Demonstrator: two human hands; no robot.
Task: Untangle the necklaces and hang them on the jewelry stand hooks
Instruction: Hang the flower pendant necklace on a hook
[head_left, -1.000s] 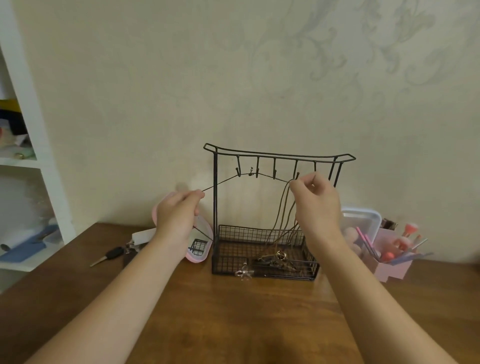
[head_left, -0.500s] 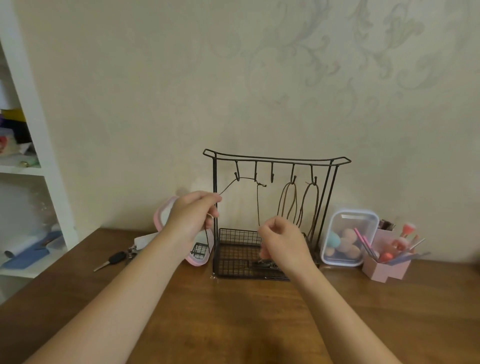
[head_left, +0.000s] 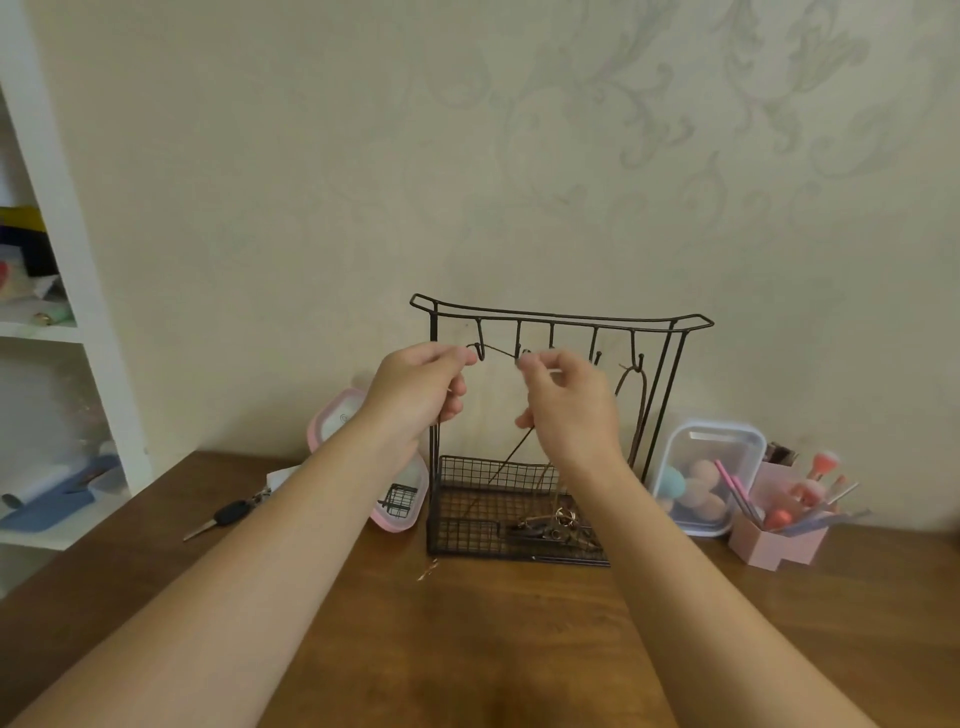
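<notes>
This is a room in a home: patterned wallpaper behind the jewelry stand, makeup brushes in a pink holder right of it, a white shelf left of it.

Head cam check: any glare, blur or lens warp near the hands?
Head view: dim light, no glare; the white shelf post at left leans, likely lens warp; left hand and right hand sharp; the necklace cord they pinch at the jewelry stand barely resolves.

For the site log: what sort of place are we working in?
Probably a home dressing or vanity corner: a wire jewelry stand on a wooden table, a pink holder of makeup brushes, and a clear box of makeup sponges beside it.
</notes>
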